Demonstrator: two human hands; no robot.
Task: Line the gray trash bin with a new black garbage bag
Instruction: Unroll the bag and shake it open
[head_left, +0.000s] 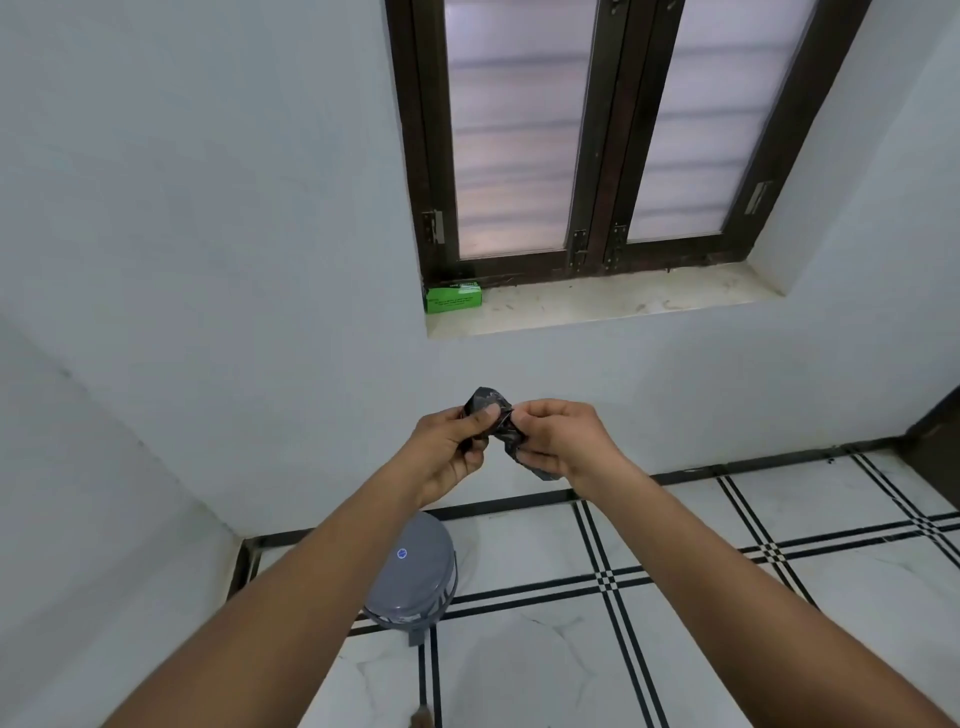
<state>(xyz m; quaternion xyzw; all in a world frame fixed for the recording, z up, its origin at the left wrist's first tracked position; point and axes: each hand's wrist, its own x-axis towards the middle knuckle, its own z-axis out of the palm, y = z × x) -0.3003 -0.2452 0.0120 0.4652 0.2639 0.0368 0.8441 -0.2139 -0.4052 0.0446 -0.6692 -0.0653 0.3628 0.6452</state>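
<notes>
A folded black garbage bag (487, 401) is held up at chest height in front of the white wall. My left hand (448, 451) pinches its left side and my right hand (561, 437) pinches its right side, fingers curled round the crumpled plastic. The gray trash bin (415, 566) stands on the floor below my left forearm, near the room's corner; its lid is down, with a small blue sticker on top. Part of the bin is hidden by my arm.
A green box (453, 297) sits at the left end of the marble window sill (597, 304). Above it is a dark-framed window (602, 130). The floor has white tiles with black stripes (608, 579). A dark door edge (935, 441) shows at right.
</notes>
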